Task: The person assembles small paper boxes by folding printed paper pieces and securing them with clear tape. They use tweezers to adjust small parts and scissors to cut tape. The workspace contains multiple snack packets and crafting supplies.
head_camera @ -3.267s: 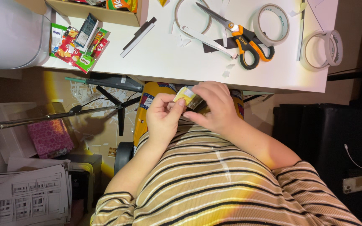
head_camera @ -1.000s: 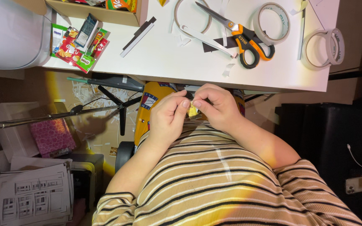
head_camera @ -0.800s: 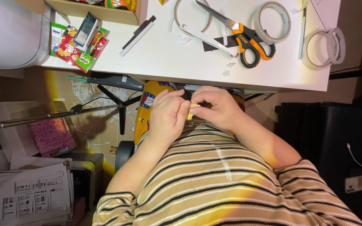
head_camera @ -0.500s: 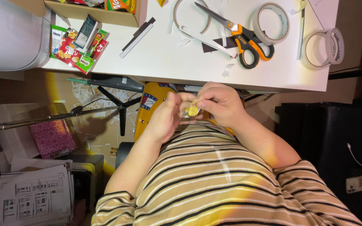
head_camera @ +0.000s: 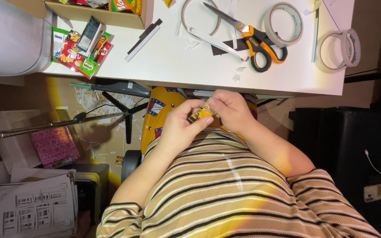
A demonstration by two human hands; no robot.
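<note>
Right now both hands meet just below the near edge of the white bench (head_camera: 164, 66), over the lap: the left hand (head_camera: 179, 130) pinches a small yellow packet (head_camera: 201, 114) from its 8 o'clock side, and the right hand (head_camera: 230, 112) closes on it from 3 o'clock, fingertips tight on the wrapper. It's a tiny thing held in midair, with no surface under it, so a slip of either grip would likely drop it to the cluttered floor, among the paper scraps near the tripod (head_camera: 111, 112). A hard pull could tear it unevenly. Up at 12 o'clock the orange-handled scissors (head_camera: 254, 39) lie untouched beside the tape rolls (head_camera: 338, 48), well apart from the hands.
</note>
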